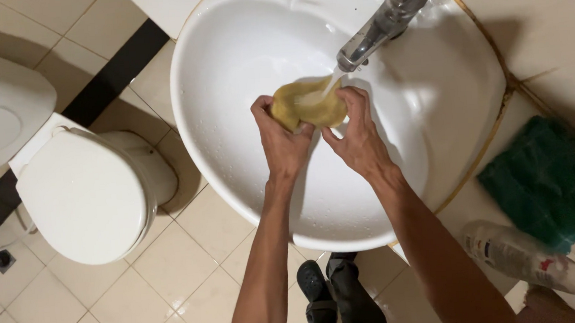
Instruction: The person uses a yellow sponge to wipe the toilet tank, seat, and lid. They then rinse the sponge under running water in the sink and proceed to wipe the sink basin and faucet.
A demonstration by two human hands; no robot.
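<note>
Now hands (319, 135) clutch bunched, wet yellow cloth (307, 105).

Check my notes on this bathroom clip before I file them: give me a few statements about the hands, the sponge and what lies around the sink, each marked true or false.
1. Both hands hold the yellow sponge under the running tap. True: the left hand and right hand both grip it.
2. The tap is turned off. False: water streams onto the sponge.
3. A green cloth lies on the counter right of the sink. True.
4. The toilet lid is up. False: it is closed.
5. A white bottle stands upright in the sink. False: it lies on the counter near the cloth.
</note>
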